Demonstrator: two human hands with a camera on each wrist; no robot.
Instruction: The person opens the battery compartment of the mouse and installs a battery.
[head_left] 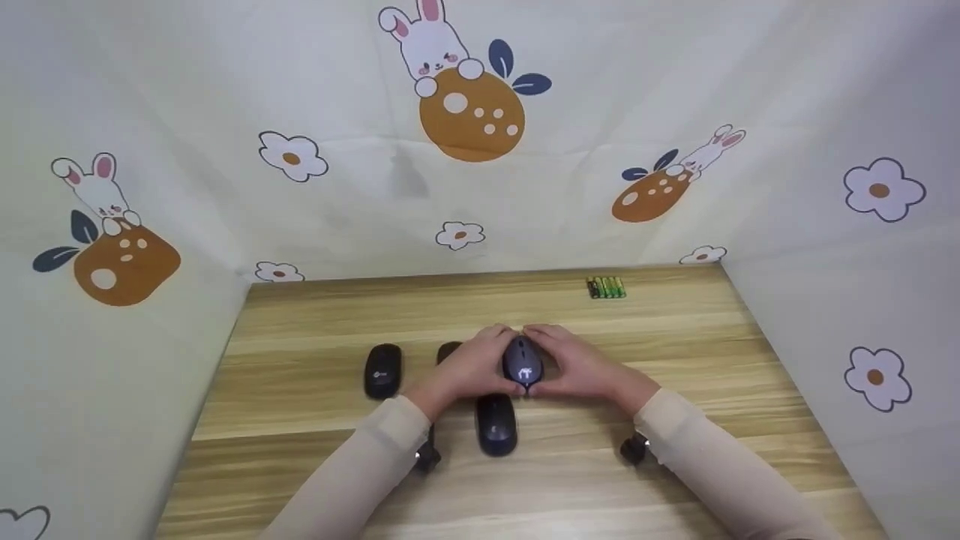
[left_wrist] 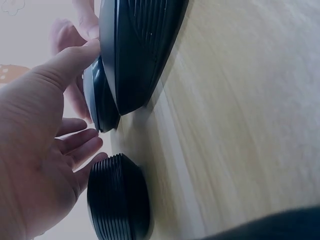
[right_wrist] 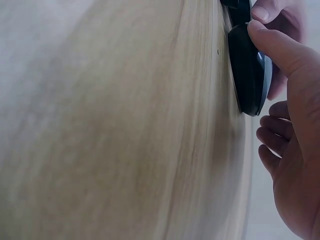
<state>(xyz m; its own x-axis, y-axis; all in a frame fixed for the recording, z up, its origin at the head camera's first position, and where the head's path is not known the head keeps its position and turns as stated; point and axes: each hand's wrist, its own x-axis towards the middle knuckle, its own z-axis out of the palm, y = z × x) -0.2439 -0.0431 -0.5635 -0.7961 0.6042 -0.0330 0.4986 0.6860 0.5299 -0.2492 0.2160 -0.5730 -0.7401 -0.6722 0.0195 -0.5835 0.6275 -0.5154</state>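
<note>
A dark blue-grey computer mouse (head_left: 523, 361) sits on the wooden table between both hands. My left hand (head_left: 480, 364) holds it from the left, thumb at the near end and forefinger toward the far end. From the right, my right hand (head_left: 581, 367) grips the same mouse in a mirrored way. In the right wrist view, the thumb touches the end of the mouse (right_wrist: 250, 75) while the lower fingers curl loosely apart from it. A black mouse (head_left: 496, 427) lies just in front of the hands. Another black mouse (head_left: 448, 349) is mostly hidden behind the left hand.
Farther left on the table (head_left: 315, 322) lies a black mouse (head_left: 382, 371) with a pale logo. A row of several green batteries (head_left: 606, 288) is near the back edge. Patterned cloth (head_left: 360, 210) walls in the table at the back and both sides.
</note>
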